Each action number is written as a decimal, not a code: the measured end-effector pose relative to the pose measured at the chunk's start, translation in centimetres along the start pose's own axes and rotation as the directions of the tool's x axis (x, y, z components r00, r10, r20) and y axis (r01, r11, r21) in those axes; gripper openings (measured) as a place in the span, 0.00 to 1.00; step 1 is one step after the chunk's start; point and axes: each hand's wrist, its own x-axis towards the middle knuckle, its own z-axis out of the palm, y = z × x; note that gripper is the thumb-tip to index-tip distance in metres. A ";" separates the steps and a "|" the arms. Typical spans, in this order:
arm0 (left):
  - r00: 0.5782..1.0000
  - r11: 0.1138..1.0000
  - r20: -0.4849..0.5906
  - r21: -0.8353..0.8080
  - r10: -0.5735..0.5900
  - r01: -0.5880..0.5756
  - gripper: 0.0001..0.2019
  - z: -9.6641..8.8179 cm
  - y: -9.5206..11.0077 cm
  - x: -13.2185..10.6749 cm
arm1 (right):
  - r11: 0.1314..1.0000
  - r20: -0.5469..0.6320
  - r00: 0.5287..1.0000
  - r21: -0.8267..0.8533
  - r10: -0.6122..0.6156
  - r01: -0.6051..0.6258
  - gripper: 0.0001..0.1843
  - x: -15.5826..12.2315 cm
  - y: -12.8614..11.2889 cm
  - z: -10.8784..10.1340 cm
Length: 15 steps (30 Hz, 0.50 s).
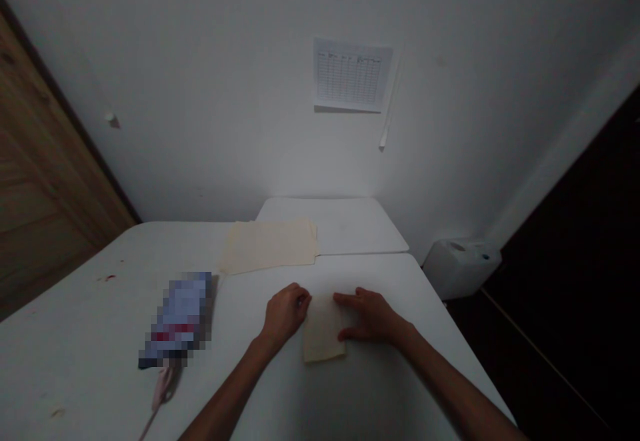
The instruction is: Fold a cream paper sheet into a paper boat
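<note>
A small cream folded cloth [324, 334] lies flat on the white table, its long side pointing away from me. My left hand [286, 312] is at its upper left edge, with the fingers curled in and the thumb and fingertips pinched at the corner. On the opposite side is my right hand [373, 316], thumb and forefinger spread apart. Its forefinger touches the upper right corner and its thumb rests on the right edge. Farther back, a larger cream cloth [273, 246] is spread out flat.
On the left of the white table [95, 334] lies a blurred-out blue object [180, 318] with a pinkish cord [161, 391]. A white plastic container [463, 268] stands beyond the right edge. A printed sheet [350, 74] hangs on the wall; a wooden door [45, 134] is at left.
</note>
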 end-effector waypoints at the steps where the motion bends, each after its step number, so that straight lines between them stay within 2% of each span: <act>1: 1.000 1.000 -0.005 -0.001 0.001 -0.001 0.08 0.0 0.0 0.0 | 1.000 0.002 1.000 0.006 -0.019 0.019 0.47 -0.1 0.0 0.0; 12: 1.000 0.999 -0.004 0.033 0.011 -0.010 0.08 0.2 0.0 0.0 | 0.996 0.024 0.996 0.033 -0.080 0.079 0.56 -0.6 -0.1 0.1; 15: 0.999 0.997 -0.036 0.072 0.021 -0.018 0.08 0.3 0.0 -0.3 | 0.997 0.026 0.997 0.037 -0.074 0.074 0.57 -0.7 -0.1 0.2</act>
